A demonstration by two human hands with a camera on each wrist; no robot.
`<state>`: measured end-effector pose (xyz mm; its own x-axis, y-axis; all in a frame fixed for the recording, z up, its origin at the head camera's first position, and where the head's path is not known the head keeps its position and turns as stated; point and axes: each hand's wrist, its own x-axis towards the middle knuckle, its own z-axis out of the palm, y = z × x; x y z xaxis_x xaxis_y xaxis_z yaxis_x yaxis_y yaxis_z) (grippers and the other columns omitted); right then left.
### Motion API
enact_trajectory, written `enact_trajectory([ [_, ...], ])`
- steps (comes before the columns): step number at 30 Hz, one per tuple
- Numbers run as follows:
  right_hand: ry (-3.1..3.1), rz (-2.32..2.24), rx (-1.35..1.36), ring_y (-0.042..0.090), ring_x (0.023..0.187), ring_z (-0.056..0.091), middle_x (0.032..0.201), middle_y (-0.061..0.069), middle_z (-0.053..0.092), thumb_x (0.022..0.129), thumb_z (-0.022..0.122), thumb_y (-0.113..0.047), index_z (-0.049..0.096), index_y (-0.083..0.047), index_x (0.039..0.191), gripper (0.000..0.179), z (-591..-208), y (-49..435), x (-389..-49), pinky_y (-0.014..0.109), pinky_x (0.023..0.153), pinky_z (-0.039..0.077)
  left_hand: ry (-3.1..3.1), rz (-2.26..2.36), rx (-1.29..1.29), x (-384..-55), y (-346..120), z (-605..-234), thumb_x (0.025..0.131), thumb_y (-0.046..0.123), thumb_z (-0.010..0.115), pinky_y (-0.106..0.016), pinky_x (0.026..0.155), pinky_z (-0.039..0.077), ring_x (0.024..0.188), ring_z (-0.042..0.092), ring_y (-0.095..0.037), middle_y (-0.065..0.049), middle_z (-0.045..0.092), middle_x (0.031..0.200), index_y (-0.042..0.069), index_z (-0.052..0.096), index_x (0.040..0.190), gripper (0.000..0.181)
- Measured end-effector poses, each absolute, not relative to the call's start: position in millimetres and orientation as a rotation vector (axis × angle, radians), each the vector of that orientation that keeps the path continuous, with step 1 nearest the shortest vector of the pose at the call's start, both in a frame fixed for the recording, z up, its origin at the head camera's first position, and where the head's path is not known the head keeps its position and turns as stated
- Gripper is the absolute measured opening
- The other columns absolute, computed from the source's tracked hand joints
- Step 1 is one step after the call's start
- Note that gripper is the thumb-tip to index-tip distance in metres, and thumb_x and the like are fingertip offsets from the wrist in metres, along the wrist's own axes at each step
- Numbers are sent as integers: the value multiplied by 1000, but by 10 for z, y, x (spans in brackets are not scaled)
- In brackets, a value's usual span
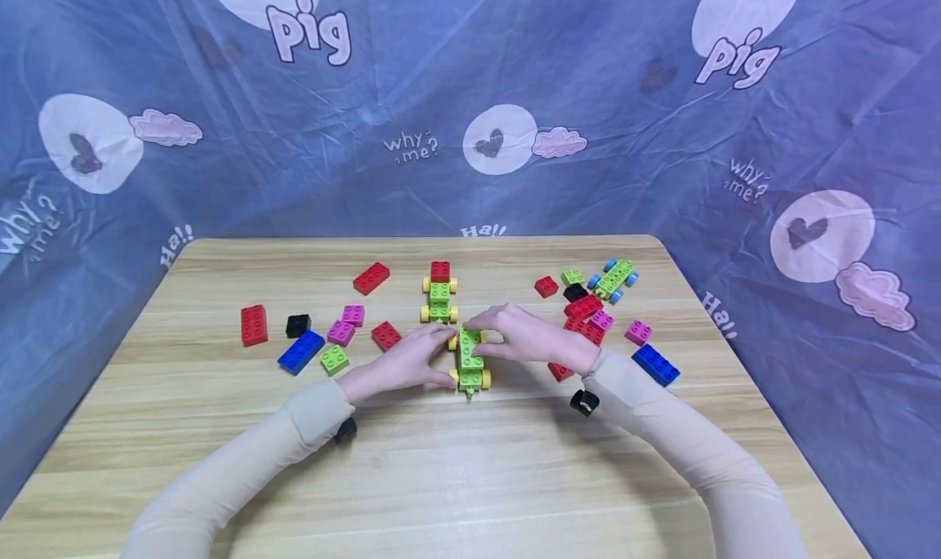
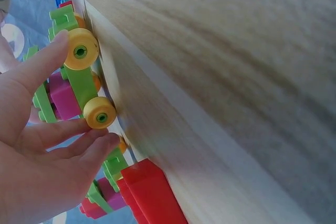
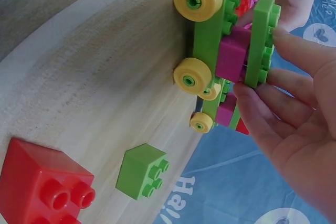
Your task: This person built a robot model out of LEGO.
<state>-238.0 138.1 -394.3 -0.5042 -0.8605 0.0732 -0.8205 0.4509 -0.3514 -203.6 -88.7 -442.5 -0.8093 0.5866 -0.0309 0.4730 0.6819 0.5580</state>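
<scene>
A green toy car base with yellow wheels (image 2: 81, 85) stands near the middle of the table, a magenta brick (image 3: 232, 55) on top of it. Above the magenta brick sits a flat green brick (image 3: 260, 40), which my right hand (image 1: 525, 334) pinches between thumb and fingers. My left hand (image 1: 400, 364) holds the base from the left, thumb at one yellow wheel and fingers at the other. Just beyond stands a second yellow-wheeled car (image 1: 439, 292), topped by green and red bricks.
Left of the hands lie loose bricks, including a blue one (image 1: 301, 352) and a red one (image 1: 253, 325). On the right are more red bricks (image 1: 583, 306), another blue brick (image 1: 656, 364) and a blue-wheeled green car (image 1: 614, 279). A patterned blue cloth (image 1: 353, 191) hangs behind the table.
</scene>
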Motion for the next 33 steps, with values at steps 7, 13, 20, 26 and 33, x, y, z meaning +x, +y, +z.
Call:
enact_trajectory([
  [7, 2582, -537, -1506, 28, 113, 70, 121, 17, 71, 91, 71, -21, 66, 3, 124, 41, -3957, 1379, -2391, 35, 99, 56, 2686, 806, 860, -2029, -891, -4411, 76, 36, 84, -48, 117, 39, 135, 50, -33, -18, 50, 146, -5, 42, 146, 92],
  [13, 2570, -505, -1498, 28, 113, 69, 123, 17, 70, 93, 69, -21, 64, 3, 126, 41, -3962, 1368, -2411, 36, 99, 56, 2684, 807, 851, -2031, -888, -4409, 77, 36, 83, -48, 117, 38, 135, 50, -34, -19, 49, 147, -5, 41, 147, 91],
  [20, 2577, -482, -1508, 28, 114, 69, 124, 17, 70, 91, 72, -20, 64, 3, 126, 43, -3946, 1375, -2408, 37, 101, 55, 2677, 815, 843, -2029, -880, -4408, 77, 35, 84, -47, 118, 38, 136, 49, -34, -19, 49, 147, -5, 40, 147, 91],
  [26, 2574, -505, -1500, 29, 113, 69, 123, 19, 70, 89, 73, -19, 64, 4, 125, 44, -3943, 1370, -2417, 35, 98, 56, 2669, 825, 836, -2022, -882, -4393, 77, 35, 84, -47, 117, 39, 135, 50, -33, -18, 50, 146, -4, 40, 147, 91],
  [33, 2572, -529, -1463, 29, 111, 70, 121, 19, 70, 88, 71, -19, 65, 4, 125, 44, -3940, 1364, -2419, 33, 95, 58, 2667, 834, 837, -2020, -885, -4389, 77, 35, 84, -47, 117, 39, 135, 50, -33, -18, 49, 146, -5, 40, 147, 92],
])
